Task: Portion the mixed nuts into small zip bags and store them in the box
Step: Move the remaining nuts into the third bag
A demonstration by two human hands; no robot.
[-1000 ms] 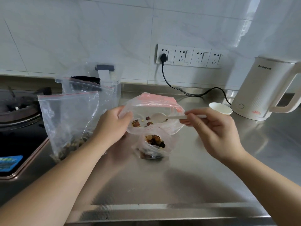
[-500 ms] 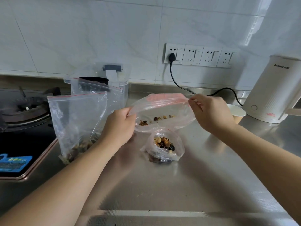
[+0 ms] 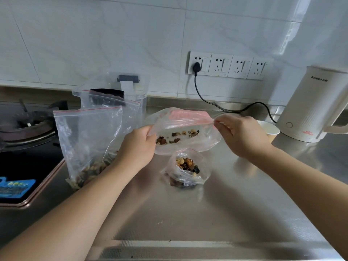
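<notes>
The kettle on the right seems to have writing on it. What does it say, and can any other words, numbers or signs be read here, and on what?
"CHIGO", then small characters too blurred to read: upper side of the white kettle.
Small red marking near the kettle's base: too small to read.
Blue sticker on the stove: print too blurred to read.
Nothing else readable.

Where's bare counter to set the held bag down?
Free: steel counter in front of the small filled bag, out to its near edge. Crowded: left by the big nut bag and box; right-rear by cup, kettle.
</notes>
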